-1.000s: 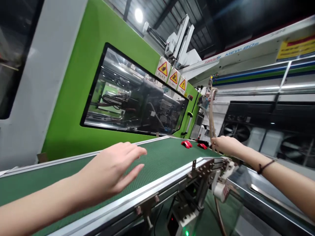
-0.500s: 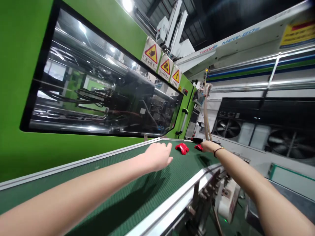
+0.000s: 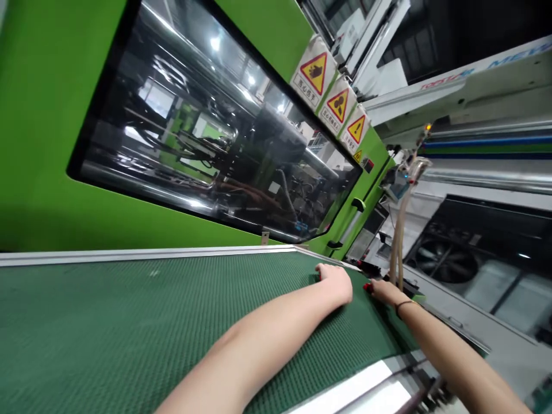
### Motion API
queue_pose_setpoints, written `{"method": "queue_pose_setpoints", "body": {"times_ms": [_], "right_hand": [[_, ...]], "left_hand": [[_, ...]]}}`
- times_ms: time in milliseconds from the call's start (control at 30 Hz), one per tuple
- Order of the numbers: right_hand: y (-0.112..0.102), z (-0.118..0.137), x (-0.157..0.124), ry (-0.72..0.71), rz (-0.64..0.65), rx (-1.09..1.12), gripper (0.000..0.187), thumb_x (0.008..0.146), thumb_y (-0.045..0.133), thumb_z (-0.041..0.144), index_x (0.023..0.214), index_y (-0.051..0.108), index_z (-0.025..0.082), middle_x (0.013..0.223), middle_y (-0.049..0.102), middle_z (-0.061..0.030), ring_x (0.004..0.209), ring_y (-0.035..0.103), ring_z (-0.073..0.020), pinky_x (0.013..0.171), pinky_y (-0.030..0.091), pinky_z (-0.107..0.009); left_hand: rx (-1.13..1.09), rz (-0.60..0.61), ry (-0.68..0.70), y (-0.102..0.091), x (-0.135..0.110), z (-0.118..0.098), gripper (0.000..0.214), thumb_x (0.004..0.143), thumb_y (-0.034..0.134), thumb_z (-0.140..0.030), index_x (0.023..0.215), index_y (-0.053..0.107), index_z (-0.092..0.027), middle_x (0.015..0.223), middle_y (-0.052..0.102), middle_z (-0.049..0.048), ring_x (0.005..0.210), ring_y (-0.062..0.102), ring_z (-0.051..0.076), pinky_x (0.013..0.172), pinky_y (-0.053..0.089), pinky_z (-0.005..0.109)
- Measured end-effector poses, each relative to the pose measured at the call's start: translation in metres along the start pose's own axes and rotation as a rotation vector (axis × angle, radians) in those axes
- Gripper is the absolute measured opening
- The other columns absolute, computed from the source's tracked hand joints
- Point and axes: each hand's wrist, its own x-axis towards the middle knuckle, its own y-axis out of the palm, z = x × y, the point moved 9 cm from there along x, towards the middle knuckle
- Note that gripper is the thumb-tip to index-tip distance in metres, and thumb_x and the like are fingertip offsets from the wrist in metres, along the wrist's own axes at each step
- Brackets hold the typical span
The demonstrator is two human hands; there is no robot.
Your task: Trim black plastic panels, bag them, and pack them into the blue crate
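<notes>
My left hand [image 3: 337, 280] reaches across the green conveyor belt [image 3: 185, 322] and is curled over a red moulded plastic part [image 3: 319, 277]. Only a sliver of that part shows beyond the fingers; the rest is hidden under the hand. Farther right, my right hand [image 3: 384, 291], with a dark band at the wrist, is closed on a second red plastic part [image 3: 368, 287] at the far end of the belt. Its tip sticks out on the left of the fingers.
A green machine with a large window [image 3: 224, 167] and warning signs [image 3: 314, 72] lines the far side. A pale rail [image 3: 150, 253] edges the belt there, and a metal rail [image 3: 345, 391] the near side. Hoses [image 3: 397, 241] hang behind my right hand.
My left hand has gone forward and right, from short of the nearer red part to over it. My right hand keeps at the other red part. The view has tilted and shifted.
</notes>
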Motion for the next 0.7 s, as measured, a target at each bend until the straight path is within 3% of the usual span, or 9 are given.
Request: {"method": "queue_pose_setpoints", "body": {"times_ms": [167, 367, 533, 700], "right_hand": [[-0.006, 0.002, 0.006, 0.018, -0.03, -0.072, 0.028, 0.085, 0.051, 0.033, 0.106, 0.054, 0.014, 0.102, 0.059, -0.006, 0.087, 0.058, -0.0169, 0.076, 0.049, -0.038], [-0.046, 0.028, -0.009, -0.069, -0.066, -0.075, 0.028, 0.085, 0.051, 0.035, 0.103, 0.055, 0.014, 0.099, 0.06, -0.0053, 0.086, 0.059, -0.0168, 0.076, 0.048, -0.038], [-0.097, 0.078, -0.054, -0.231, -0.154, -0.004, 0.025, 0.081, 0.052, 0.029, 0.097, 0.059, 0.01, 0.09, 0.063, -0.0151, 0.085, 0.061, -0.0241, 0.071, 0.046, -0.035], [-0.142, 0.132, -0.105, -0.408, -0.204, 0.076, 0.029, 0.079, 0.044, 0.032, 0.095, 0.059, 0.012, 0.086, 0.064, -0.0172, 0.081, 0.062, -0.0308, 0.065, 0.043, -0.037]], "left_hand": [[-0.006, 0.002, -0.024, 0.0, 0.009, 0.003, 0.067, 0.062, 0.063, -0.038, 0.119, 0.047, -0.007, 0.11, 0.058, 0.0208, 0.093, 0.056, 0.034, 0.084, 0.037, 0.055], [0.034, -0.088, 0.074, -0.024, -0.008, 0.014, 0.073, 0.062, 0.061, -0.041, 0.123, 0.038, -0.006, 0.109, 0.056, 0.0195, 0.096, 0.055, 0.028, 0.078, 0.045, 0.041], [0.132, -0.186, 0.163, -0.045, -0.058, 0.068, 0.06, 0.064, 0.054, -0.041, 0.114, 0.041, -0.009, 0.103, 0.055, 0.0183, 0.091, 0.056, 0.029, 0.073, 0.046, 0.037], [0.194, -0.165, 0.214, -0.042, -0.117, 0.126, 0.052, 0.066, 0.049, -0.044, 0.107, 0.044, -0.012, 0.09, 0.057, 0.0141, 0.074, 0.058, 0.027, 0.062, 0.046, 0.035]]}}
